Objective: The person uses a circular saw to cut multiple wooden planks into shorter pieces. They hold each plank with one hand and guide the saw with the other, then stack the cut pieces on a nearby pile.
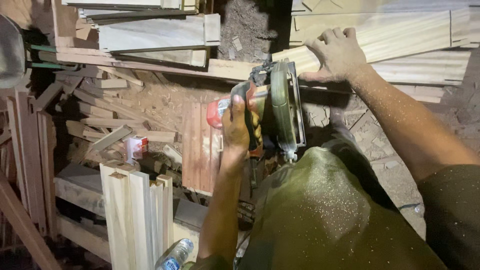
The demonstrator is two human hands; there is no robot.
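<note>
Over the sawdust-strewn floor [165, 100], a circular saw [272, 112] is gripped by its handle in the closed left hand [237, 125], its blade guard set against the near end of a pale wooden plank [300, 59]. The plank is pressed down by the right hand [337, 52], fingers spread flat. The cut appears barely begun. Offcuts [107, 125] crowd the left; cut posts [137, 210] and a plastic bottle [175, 255] stand near, leaving little open room.

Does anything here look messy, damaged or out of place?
Yes. Short wooden offcuts lie scattered at all angles on the sawdust-covered ground, and a clear plastic bottle lies tilted beside the upright pale wooden posts.
</note>
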